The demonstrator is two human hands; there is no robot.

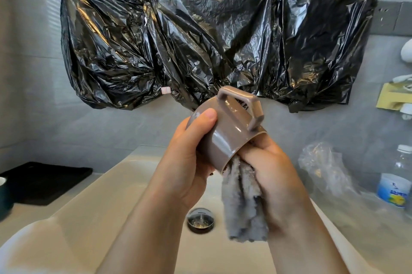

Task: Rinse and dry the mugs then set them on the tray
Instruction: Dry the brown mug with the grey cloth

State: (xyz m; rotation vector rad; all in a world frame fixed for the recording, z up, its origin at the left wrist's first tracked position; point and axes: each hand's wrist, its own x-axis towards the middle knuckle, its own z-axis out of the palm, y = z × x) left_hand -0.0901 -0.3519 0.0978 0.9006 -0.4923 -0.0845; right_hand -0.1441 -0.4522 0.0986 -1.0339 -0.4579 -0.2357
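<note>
- Mug is in the air over the sink, lying on its side: mouth toward the person and down-right, base away, handle on top.
- Left hand is wrapped round the mug body with the thumb pressed near the base. Probably acts as the clamp so the mug doesn't spin while it's wiped.
- Right hand grips the grey cloth and stuffs it into the mug mouth. The fingertips are hidden inside and the loose end of the cloth hangs below the rim.
- Handle on top keeps it clear of both palms, so the grip sits on the smooth wall.
- Mouth tilted down likely lets leftover water run out into the cloth or the sink rather than pool inside.
- Working above the sink means drips land near the drain.
- Step looks like drying the inside. Can't tell whether the outside is dry; the glaze is shiny.
- Black tray sits on the counter to the left, well apart from the mug, on the holding hand's side, so set-down looks like a short swing left.
- A dark mug is at the left edge beside the tray, cropped. Can't tell if it has been done.
</note>
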